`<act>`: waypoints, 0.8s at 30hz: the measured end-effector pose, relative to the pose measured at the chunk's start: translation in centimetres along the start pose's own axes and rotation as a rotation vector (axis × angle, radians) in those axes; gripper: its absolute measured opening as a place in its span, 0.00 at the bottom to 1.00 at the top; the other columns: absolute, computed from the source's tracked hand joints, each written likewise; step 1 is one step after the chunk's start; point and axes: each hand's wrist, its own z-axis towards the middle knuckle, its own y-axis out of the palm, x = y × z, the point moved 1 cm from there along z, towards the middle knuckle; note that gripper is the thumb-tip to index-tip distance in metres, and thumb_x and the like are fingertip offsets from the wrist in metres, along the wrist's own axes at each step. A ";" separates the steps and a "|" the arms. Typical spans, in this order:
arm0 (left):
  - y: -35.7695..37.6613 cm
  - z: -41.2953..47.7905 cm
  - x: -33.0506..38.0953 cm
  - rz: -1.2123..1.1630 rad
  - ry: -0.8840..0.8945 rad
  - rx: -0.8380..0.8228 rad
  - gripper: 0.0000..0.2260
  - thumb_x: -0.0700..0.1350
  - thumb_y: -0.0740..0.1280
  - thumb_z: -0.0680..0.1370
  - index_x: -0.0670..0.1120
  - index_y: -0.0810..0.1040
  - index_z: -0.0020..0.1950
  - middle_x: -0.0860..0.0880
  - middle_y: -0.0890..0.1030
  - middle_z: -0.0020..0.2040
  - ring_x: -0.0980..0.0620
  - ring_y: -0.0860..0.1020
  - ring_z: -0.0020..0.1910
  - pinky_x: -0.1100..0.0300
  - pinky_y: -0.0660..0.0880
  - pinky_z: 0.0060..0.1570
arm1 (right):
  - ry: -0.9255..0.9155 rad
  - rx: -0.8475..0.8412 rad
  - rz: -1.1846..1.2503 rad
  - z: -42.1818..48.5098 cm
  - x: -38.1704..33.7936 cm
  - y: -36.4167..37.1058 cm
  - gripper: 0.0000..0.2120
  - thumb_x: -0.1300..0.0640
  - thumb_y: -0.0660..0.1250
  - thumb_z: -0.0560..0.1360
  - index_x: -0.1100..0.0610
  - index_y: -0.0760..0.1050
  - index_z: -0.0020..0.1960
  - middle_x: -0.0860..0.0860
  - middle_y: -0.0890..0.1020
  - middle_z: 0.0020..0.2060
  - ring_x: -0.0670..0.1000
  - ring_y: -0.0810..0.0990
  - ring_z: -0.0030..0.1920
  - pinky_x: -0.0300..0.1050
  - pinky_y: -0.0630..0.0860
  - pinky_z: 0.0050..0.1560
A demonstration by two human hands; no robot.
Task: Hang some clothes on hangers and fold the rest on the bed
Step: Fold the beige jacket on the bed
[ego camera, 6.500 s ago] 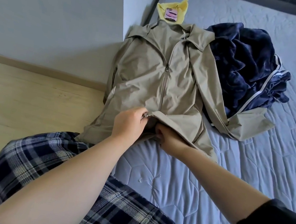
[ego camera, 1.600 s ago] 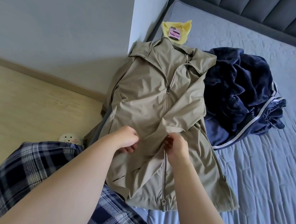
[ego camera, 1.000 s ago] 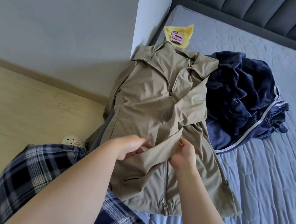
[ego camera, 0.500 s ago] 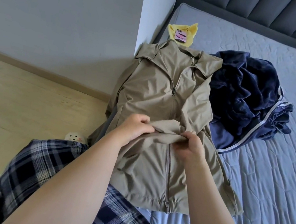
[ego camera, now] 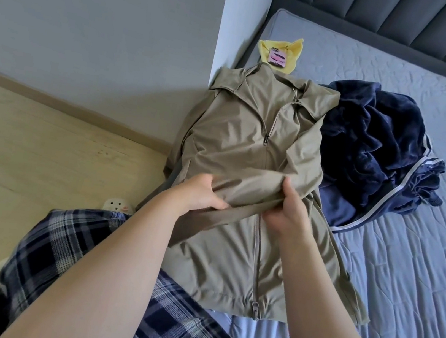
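Now the person's left hand (ego camera: 203, 195) and right hand (ego camera: 287, 211) each pinch a fold of a khaki zip-front jacket (ego camera: 248, 149), fingers curled into the cloth and the right thumb raised on top. The jacket lies face up along the left edge of a grey-blue quilted bed (ego camera: 403, 268), collar far, hem and zip end near.

Half a second earlier the hands held a bunched ridge at the jacket's middle. They have since drawn a little apart, and the ridge has pulled into a flatter band, apparently a sleeve, slanting from the right hand towards the near left. Seconds before, that sleeve sprawled to the right over the bed. This reads as folding: the sleeve is laid across the body and the later folds are not yet made. No hanger is in view.

Just right of the jacket, touching it, sits an unfolded heap of navy fleece clothing with white stripes (ego camera: 377, 151). Beyond the collar, a pink-cased phone (ego camera: 277, 58) rests on a small yellow cloth (ego camera: 289, 48).

Both hands' fingertips are buried in the fold, so their exact hold cannot be told. The jacket's left side droops over the bed edge, and the other sleeve is hidden. A small white object (ego camera: 119, 205) on the pale wooden floor (ego camera: 32, 140) is partly covered by plaid trousers (ego camera: 60, 245).
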 end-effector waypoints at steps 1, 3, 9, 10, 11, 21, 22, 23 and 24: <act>0.0 -0.3 -0.3 0.054 -0.059 -0.059 0.27 0.51 0.78 0.63 0.49 0.75 0.58 0.51 0.79 0.54 0.50 0.76 0.52 0.54 0.73 0.57 | -0.006 -0.030 0.022 0.2 -0.5 0.3 0.19 0.47 0.57 0.82 0.60 0.75 0.61 0.55 0.83 0.53 0.53 0.81 0.50 0.50 0.75 0.52; 0.3 -0.8 -0.7 -0.001 -0.117 -0.178 0.20 0.49 0.80 0.64 0.51 0.73 0.48 0.53 0.78 0.50 0.54 0.76 0.48 0.56 0.73 0.53 | -0.001 -0.080 0.050 0.1 -1.3 0.6 0.22 0.43 0.56 0.81 0.59 0.77 0.60 0.56 0.82 0.56 0.55 0.82 0.52 0.52 0.76 0.50; -0.4 -1.6 -0.7 -0.670 -0.068 -0.153 0.04 0.39 0.71 0.75 0.42 0.80 0.48 0.45 0.85 0.42 0.49 0.84 0.41 0.59 0.80 0.40 | 0.175 -0.004 0.101 -0.4 -0.4 -0.3 0.19 0.50 0.55 0.81 0.62 0.72 0.63 0.61 0.82 0.54 0.60 0.79 0.56 0.59 0.74 0.53; -0.6 -1.6 -0.7 -0.716 -0.035 -0.118 0.03 0.38 0.69 0.75 0.42 0.81 0.48 0.45 0.85 0.41 0.49 0.83 0.41 0.59 0.80 0.41 | 0.210 -0.050 0.023 -0.7 -0.1 -0.2 0.19 0.51 0.57 0.79 0.61 0.71 0.65 0.61 0.79 0.59 0.60 0.77 0.59 0.58 0.73 0.56; -0.8 -1.7 -0.7 -0.733 -0.015 -0.084 0.03 0.37 0.69 0.75 0.43 0.82 0.47 0.45 0.85 0.41 0.49 0.83 0.40 0.59 0.80 0.42 | 0.225 -0.102 -0.068 -1.0 0.2 0.0 0.19 0.53 0.60 0.77 0.60 0.70 0.65 0.59 0.78 0.60 0.59 0.78 0.59 0.56 0.75 0.55; -0.6 -2.2 -3.5 -0.273 -0.207 -0.141 0.29 0.48 0.81 0.62 0.44 0.75 0.59 0.46 0.83 0.52 0.46 0.81 0.52 0.48 0.78 0.56 | 0.030 -0.139 0.121 -0.7 -2.1 1.4 0.18 0.50 0.54 0.83 0.61 0.77 0.58 0.58 0.84 0.52 0.57 0.80 0.57 0.56 0.75 0.54; -0.7 -2.1 -3.6 -0.304 -0.202 -0.130 0.28 0.48 0.81 0.63 0.44 0.75 0.59 0.46 0.83 0.53 0.46 0.81 0.53 0.49 0.78 0.56 | 0.046 -0.115 0.117 -0.9 -1.8 1.0 0.19 0.50 0.54 0.83 0.61 0.75 0.62 0.57 0.82 0.56 0.57 0.78 0.60 0.56 0.74 0.59; -0.8 -2.2 -3.5 -0.358 -0.194 -0.114 0.28 0.49 0.81 0.63 0.44 0.76 0.59 0.46 0.83 0.54 0.46 0.81 0.54 0.50 0.77 0.57 | 0.069 -0.099 0.138 -0.8 -1.5 0.6 0.19 0.50 0.53 0.83 0.62 0.73 0.64 0.57 0.80 0.59 0.57 0.77 0.61 0.54 0.72 0.63; -1.0 -2.2 -3.3 -0.435 -0.185 -0.107 0.28 0.50 0.80 0.62 0.44 0.77 0.58 0.46 0.83 0.53 0.47 0.81 0.53 0.51 0.77 0.56 | 0.092 -0.085 0.172 -0.8 -1.1 0.2 0.19 0.51 0.53 0.83 0.63 0.72 0.65 0.58 0.80 0.58 0.56 0.79 0.59 0.52 0.73 0.63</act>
